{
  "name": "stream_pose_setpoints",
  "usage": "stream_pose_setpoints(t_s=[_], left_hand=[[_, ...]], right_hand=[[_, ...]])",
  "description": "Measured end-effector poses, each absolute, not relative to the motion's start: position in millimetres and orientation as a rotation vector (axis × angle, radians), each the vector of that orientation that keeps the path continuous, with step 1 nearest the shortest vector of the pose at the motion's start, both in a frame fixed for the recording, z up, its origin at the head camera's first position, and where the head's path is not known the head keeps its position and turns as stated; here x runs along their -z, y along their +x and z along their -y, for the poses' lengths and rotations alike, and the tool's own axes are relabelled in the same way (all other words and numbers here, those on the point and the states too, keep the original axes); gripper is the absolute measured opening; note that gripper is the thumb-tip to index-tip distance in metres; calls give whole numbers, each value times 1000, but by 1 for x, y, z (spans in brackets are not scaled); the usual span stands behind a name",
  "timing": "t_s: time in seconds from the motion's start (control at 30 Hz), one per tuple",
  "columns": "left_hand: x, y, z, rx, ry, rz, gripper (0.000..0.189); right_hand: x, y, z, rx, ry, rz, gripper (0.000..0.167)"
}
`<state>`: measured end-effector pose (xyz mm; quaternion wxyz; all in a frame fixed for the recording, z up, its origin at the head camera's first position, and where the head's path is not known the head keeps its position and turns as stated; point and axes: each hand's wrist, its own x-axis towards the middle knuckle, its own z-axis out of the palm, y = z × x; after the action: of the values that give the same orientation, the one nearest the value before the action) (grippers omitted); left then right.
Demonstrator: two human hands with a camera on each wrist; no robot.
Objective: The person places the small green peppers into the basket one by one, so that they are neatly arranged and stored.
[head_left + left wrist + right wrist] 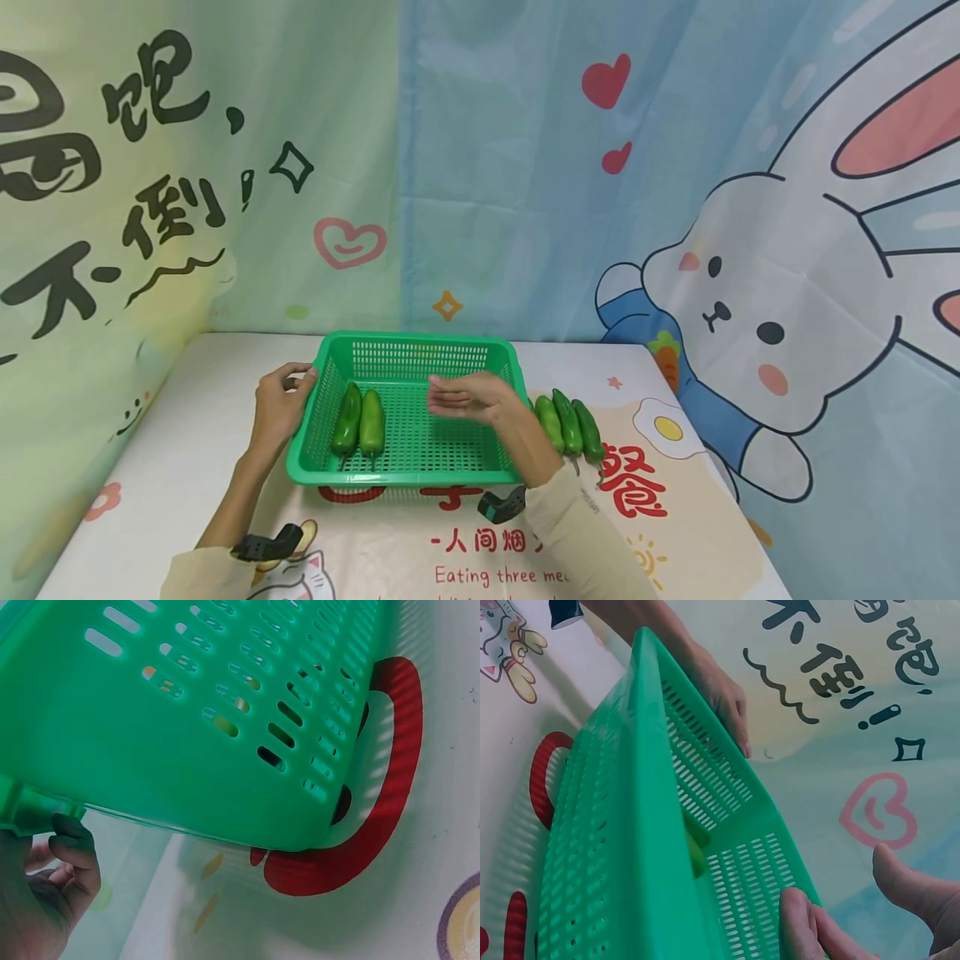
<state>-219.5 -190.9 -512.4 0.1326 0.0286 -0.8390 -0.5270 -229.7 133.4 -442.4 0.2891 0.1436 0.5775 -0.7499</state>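
A green plastic basket (405, 479) with slotted walls stands on the table. My left hand (279, 400) grips its left rim; the left wrist view shows curled fingers (75, 851) at the rim's edge. Inside, toward the left, lie two green peppers, a darker one (347, 421) and a lighter one (371, 423), side by side. Over the basket's right half hovers my right hand (468, 396), fingers extended and holding nothing. In the right wrist view its thumb (896, 877) stands apart from the fingers. The basket wall mostly hides the peppers there.
Three more green peppers (570, 423) lie in a row on the table, just right of the basket and partly behind my right forearm. A printed cloth (495, 575) covers the table. Behind it hangs a curtain (480, 167) with a rabbit and hearts.
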Motion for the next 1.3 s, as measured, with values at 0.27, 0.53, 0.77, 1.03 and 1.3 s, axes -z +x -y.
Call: stream_pose_setpoints(t_s=[0.27,0.53,0.77,1.03,1.3], left_hand=[[513,-219,191,1529,82,2431,37],[513,-220,192,1541,77,2425,37],[512,-220,191,1539,71,2425,37],[511,-220,190,1532,68,2425,36],[513,-219,190,1540,66,2415,36]], right_hand=[[436,-228,-145,2003,340,-1549,33],[428,-227,-157,1985,268,-1581,26],[425,-227,-168,1982,242,-1597,29],[419,-225,-186,2013,222,-1583,36],[414,-222,-208,2045,214,-1555,24]])
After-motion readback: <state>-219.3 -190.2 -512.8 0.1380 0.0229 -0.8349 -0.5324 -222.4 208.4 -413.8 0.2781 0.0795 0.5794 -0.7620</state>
